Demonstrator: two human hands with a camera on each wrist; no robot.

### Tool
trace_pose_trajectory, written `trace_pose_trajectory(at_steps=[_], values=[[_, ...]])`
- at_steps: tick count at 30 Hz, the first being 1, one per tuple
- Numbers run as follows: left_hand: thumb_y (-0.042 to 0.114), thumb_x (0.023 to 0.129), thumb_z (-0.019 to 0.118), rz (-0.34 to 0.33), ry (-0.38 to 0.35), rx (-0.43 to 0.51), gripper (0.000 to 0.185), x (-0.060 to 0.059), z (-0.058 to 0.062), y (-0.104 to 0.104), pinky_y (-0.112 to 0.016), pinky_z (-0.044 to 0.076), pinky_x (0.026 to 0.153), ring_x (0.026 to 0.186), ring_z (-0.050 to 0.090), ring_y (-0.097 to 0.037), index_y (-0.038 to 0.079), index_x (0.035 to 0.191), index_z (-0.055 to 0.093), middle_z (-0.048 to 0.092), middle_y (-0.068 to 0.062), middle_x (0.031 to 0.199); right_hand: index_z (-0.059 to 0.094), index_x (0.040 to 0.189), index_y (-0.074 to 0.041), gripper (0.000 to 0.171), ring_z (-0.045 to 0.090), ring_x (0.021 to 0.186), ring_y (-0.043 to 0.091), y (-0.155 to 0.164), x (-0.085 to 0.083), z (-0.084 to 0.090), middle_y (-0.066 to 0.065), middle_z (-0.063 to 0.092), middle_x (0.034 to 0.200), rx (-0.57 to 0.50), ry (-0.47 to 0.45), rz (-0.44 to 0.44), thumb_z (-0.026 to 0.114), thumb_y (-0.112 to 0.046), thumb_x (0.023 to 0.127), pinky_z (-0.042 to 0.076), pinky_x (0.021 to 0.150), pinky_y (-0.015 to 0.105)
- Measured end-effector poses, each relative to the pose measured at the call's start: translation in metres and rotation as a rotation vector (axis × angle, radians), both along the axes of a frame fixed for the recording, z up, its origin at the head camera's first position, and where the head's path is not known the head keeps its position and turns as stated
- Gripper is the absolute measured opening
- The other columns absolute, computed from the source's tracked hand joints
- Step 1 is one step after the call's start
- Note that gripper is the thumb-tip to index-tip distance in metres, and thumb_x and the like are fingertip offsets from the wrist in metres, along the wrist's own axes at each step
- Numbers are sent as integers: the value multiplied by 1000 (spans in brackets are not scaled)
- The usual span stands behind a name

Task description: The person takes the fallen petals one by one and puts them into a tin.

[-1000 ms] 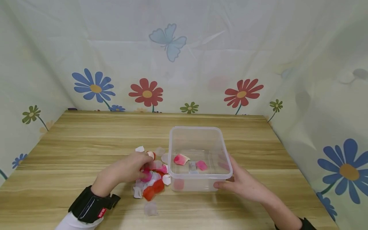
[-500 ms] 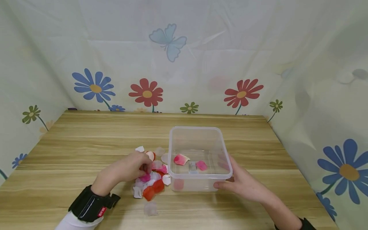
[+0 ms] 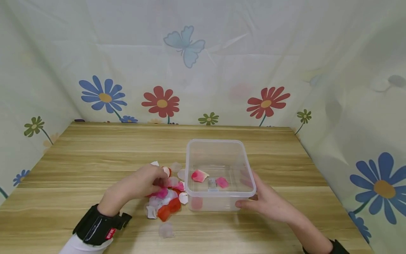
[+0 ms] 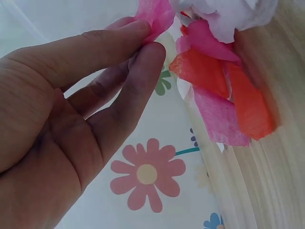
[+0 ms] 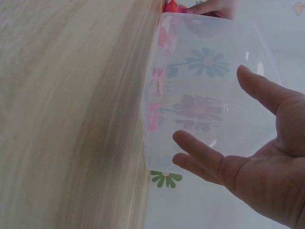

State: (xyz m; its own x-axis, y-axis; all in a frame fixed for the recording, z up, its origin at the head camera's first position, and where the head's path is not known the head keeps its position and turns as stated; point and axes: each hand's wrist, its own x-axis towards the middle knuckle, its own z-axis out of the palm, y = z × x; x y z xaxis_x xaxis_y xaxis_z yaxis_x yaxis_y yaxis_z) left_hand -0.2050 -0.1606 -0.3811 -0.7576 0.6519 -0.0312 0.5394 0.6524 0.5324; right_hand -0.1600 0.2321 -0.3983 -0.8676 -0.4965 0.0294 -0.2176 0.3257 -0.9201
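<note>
Two pink petals (image 3: 200, 175) in clear box (image 3: 219, 145) | left fingers (image 4: 143, 57) pinch, seemingly, one petal (image 4: 155, 14) | right fingers (image 3: 245, 203) straight against box

Surface (image 3: 95, 155): pale wood grain in yellow-brown streaks. Container (image 3: 220, 155): clear, colourless plastic, holding two petals, one pink fading to white (image 3: 199, 175), one solid pink (image 3: 222, 182). Loose petals (image 3: 166, 203) beside it: white, pale pink, magenta and orange-red. Petal (image 4: 155, 14) pinched by the left hand (image 3: 139, 185): bright pink. Wrist strap (image 3: 95, 225): black with a small red label. Backdrop (image 3: 203, 63): pale green-white cloth printed with blue, red and olive flowers and a light blue butterfly (image 3: 185, 45).
</note>
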Motion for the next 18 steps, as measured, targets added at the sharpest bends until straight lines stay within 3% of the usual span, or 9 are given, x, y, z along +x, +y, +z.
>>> trace_pose_trajectory(at_steps=[6,18], values=[[3,84,84,32,32,-10,22,2,4,1,-27,54,74,81,56,-14,9,103,75,62,7,89,9,164,-12,108,33,140,53,0,0,1,29,28,158,-6,-6,4,83,-11,87,58,85,35],[0,87,80,-27,37,34,17,-3,5,-3,-26,55,72,76,57,-11,15,91,73,63,11,82,8,165,-20,108,37,137,53,0,-1,0,29,30,157,-1,4,8,83,-12,87,58,85,35]])
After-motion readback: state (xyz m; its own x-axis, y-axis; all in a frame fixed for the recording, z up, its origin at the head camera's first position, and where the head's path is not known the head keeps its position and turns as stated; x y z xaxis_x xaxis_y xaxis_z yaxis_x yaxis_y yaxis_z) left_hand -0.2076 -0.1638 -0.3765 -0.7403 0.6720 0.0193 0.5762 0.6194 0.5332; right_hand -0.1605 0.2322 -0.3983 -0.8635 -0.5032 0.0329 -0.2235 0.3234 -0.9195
